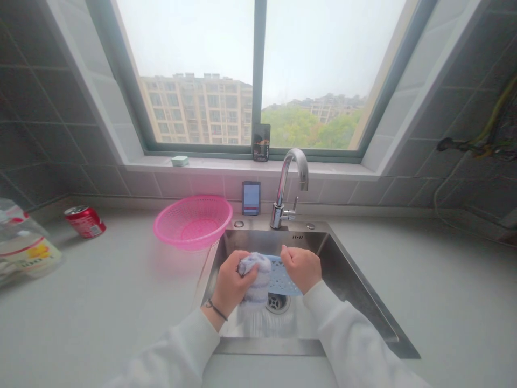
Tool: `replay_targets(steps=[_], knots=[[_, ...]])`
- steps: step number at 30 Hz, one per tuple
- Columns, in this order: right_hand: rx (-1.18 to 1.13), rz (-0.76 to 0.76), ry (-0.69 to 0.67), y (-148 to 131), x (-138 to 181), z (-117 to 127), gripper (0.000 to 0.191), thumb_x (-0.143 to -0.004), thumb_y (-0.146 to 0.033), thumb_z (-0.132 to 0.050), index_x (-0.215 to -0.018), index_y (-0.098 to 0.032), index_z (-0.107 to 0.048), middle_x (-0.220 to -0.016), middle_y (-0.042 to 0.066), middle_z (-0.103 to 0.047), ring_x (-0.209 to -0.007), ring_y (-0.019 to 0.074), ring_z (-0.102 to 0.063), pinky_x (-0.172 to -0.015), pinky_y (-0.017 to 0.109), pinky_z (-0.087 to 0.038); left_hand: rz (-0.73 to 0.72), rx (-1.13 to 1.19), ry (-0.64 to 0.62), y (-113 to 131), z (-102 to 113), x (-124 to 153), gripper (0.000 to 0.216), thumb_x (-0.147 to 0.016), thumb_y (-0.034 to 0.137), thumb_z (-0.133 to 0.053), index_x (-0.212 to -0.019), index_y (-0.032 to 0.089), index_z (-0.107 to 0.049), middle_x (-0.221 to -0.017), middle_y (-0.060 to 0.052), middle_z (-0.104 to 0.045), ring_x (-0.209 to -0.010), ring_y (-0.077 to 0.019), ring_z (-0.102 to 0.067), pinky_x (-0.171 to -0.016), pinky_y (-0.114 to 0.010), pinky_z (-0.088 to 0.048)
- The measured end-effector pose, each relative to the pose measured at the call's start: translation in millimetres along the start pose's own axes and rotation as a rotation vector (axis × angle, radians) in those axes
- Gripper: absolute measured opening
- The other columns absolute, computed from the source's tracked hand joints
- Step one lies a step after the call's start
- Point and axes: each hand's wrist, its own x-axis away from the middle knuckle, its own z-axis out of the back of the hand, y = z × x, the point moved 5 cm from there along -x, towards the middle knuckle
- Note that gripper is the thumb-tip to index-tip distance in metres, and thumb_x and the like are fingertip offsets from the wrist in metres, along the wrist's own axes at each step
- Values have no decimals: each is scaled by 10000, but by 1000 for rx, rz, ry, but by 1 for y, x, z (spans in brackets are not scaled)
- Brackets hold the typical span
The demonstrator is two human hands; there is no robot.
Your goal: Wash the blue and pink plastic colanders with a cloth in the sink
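Over the sink, my left hand point(234, 280) is closed around a bunched white-and-lilac striped cloth point(257, 280), part of which hangs below the fingers. To its right, my right hand point(302, 268) is curled on the right end of a light blue perforated plastic tray point(278, 276). The cloth is in front of the tray's left part and hides it, so I cannot tell whether they touch. Beneath both hands lies the steel sink point(351, 291), with its round drain point(277, 303) partly visible below the tray.
Behind the sink stands a curved chrome faucet point(278, 188). A pink colander point(194, 221) sits on the counter at the sink's left rim. Farther left are a red can point(84, 221) and a clear plastic jug point(28, 248). A phone-like device point(251, 198) leans at the back wall.
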Motion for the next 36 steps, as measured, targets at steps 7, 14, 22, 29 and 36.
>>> replay_targets(steps=[7, 14, 22, 29, 36], knots=[[-184, -92, 138, 35, -5, 15, 593, -931, -520, -303, -459, -181, -424, -468, 15, -439, -484, 114, -319, -538, 288, -173, 58, -12, 160, -12, 16, -13, 226, -804, 392, -627, -906, 190, -608, -789, -3, -655, -724, -171, -612, -682, -282, -495], [-104, 106, -29, -12, 4, -8, 522, -926, -441, -320, -507, -180, -490, -560, 32, -562, -564, 132, -367, -586, 312, -147, -98, 55, -42, 19, -11, 9, 174, -767, 336, -657, -859, 192, -625, -732, 7, -655, -645, -140, -593, -624, -247, -481], [-199, -114, 106, 30, -5, 9, 563, -905, -556, -269, -486, -186, -343, -478, 6, -382, -503, 113, -309, -550, 291, -161, 19, -42, 188, -8, 18, -14, 205, -807, 377, -629, -882, 189, -600, -765, 0, -640, -697, -162, -603, -661, -276, -492], [-139, 42, -11, 1, 1, -7, 501, -894, -472, -333, -490, -180, -383, -509, 10, -435, -534, 119, -312, -570, 310, -130, -96, 12, -6, 13, -10, 8, 173, -771, 347, -658, -841, 195, -616, -740, 4, -650, -665, -151, -596, -645, -263, -482], [-345, -75, 119, 38, -8, 11, 527, -878, -567, -307, -498, -206, -247, -488, -19, -250, -492, 109, -290, -537, 287, -172, 31, -26, 161, -9, 17, -13, 194, -817, 369, -616, -893, 192, -598, -773, -1, -646, -710, -162, -609, -669, -275, -493]])
